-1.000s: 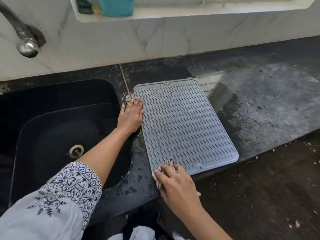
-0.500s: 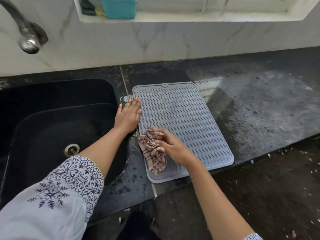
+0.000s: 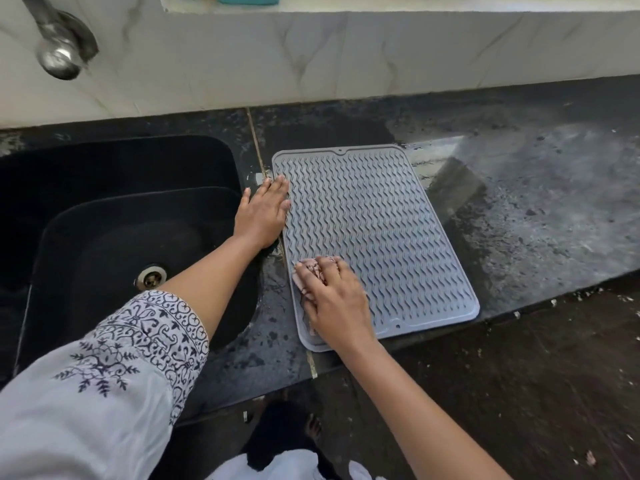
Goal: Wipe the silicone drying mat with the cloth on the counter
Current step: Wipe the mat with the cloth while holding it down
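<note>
A grey silicone drying mat (image 3: 377, 230) with wavy ridges lies on the black counter (image 3: 540, 202), right of the sink. My left hand (image 3: 263, 213) lies flat on the mat's left edge, fingers spread, holding nothing. My right hand (image 3: 332, 299) presses a pinkish striped cloth (image 3: 308, 271) onto the mat's near left corner. Most of the cloth is hidden under the palm; only a bunched part shows past the fingers.
A black sink (image 3: 114, 220) with a metal drain (image 3: 150, 277) sits left of the mat. A steel tap (image 3: 59, 46) hangs over it at top left. A marble backsplash (image 3: 346, 64) runs behind. The counter's front edge passes just below the mat.
My right hand slid the cloth up the mat's left side, then back down toward the near corner, where it now covers the cloth. The left hand stayed on the mat's edge.
</note>
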`<control>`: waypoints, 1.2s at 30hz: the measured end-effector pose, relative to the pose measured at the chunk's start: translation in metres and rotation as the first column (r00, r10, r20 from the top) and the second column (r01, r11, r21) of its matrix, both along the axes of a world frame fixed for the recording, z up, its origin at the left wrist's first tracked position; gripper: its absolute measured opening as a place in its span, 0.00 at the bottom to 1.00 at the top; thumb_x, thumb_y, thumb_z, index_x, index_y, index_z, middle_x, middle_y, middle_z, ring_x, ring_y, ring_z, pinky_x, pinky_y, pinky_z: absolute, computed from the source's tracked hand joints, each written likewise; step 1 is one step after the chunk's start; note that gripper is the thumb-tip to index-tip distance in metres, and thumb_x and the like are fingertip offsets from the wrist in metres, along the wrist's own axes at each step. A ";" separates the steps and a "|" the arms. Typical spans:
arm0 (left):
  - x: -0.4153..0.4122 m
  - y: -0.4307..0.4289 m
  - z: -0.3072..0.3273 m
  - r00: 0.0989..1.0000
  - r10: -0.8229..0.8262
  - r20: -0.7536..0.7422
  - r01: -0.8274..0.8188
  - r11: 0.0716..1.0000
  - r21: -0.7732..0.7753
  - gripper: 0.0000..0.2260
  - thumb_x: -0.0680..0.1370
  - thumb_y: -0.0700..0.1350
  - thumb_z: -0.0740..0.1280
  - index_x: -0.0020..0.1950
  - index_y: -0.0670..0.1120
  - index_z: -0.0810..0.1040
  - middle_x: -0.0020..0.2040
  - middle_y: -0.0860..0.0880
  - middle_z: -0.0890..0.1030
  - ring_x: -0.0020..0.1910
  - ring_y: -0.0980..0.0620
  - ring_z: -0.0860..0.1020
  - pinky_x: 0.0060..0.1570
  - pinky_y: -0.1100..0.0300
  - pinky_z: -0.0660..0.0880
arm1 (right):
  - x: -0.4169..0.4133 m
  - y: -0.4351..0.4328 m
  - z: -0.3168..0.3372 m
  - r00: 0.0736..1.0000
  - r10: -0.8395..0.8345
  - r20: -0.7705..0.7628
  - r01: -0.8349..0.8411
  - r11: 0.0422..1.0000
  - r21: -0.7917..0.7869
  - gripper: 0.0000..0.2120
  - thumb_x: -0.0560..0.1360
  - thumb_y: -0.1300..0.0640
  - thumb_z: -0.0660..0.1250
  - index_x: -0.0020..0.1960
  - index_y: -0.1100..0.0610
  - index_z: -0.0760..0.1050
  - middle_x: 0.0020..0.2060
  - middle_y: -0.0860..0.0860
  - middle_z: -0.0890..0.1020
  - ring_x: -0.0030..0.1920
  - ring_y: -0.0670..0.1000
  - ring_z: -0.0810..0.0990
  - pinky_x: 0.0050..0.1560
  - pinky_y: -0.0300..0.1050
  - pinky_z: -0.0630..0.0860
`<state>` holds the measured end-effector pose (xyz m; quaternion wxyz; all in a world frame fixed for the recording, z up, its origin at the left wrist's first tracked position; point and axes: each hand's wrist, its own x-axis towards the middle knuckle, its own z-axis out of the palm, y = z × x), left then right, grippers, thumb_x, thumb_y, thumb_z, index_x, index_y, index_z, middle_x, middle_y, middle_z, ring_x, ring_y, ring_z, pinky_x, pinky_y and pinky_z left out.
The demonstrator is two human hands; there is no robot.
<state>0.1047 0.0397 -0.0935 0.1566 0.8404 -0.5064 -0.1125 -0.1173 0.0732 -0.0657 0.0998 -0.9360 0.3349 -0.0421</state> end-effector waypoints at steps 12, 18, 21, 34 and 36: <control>0.002 0.000 -0.002 1.000 0.009 -0.002 -0.009 0.999 -0.044 0.22 0.83 0.50 0.49 0.78 0.52 0.55 0.78 0.55 0.55 0.77 0.56 0.51 0.73 0.50 0.44 | 0.024 -0.026 0.035 0.989 -0.114 0.092 0.101 0.986 0.129 0.20 0.76 0.49 0.61 0.68 0.44 0.69 0.63 0.50 0.71 0.58 0.54 0.70 0.53 0.49 0.72; 0.002 0.000 -0.003 1.000 0.000 -0.019 -0.002 0.997 -0.074 0.22 0.83 0.50 0.50 0.78 0.51 0.56 0.78 0.55 0.55 0.77 0.56 0.51 0.74 0.50 0.44 | 0.018 -0.007 0.010 1.000 -0.002 -0.025 0.001 0.999 -0.038 0.22 0.72 0.52 0.66 0.65 0.52 0.72 0.62 0.55 0.74 0.56 0.59 0.72 0.50 0.54 0.76; 0.002 0.001 -0.003 1.000 -0.002 -0.026 -0.001 0.996 -0.089 0.22 0.83 0.50 0.50 0.78 0.51 0.55 0.78 0.55 0.55 0.77 0.56 0.50 0.74 0.51 0.43 | -0.025 0.035 0.029 0.996 0.075 -0.055 -0.074 0.997 0.022 0.22 0.66 0.53 0.73 0.59 0.54 0.77 0.55 0.54 0.78 0.49 0.56 0.76 0.40 0.48 0.79; 0.080 -0.033 0.011 0.994 -0.113 -0.017 0.112 0.993 -0.026 0.25 0.81 0.52 0.59 0.77 0.50 0.58 0.78 0.52 0.57 0.77 0.49 0.53 0.73 0.47 0.50 | 0.128 -0.135 0.064 0.971 -0.207 0.120 0.174 0.955 0.240 0.15 0.75 0.49 0.62 0.61 0.45 0.75 0.52 0.50 0.75 0.50 0.53 0.75 0.50 0.51 0.77; 0.083 -0.038 0.007 0.989 -0.143 -0.044 0.144 0.989 0.031 0.25 0.82 0.52 0.56 0.78 0.51 0.54 0.78 0.53 0.54 0.77 0.51 0.49 0.73 0.48 0.45 | 0.170 -0.158 0.042 0.985 -0.159 0.068 0.149 0.979 0.136 0.17 0.75 0.50 0.60 0.62 0.46 0.74 0.59 0.53 0.74 0.58 0.57 0.72 0.55 0.51 0.72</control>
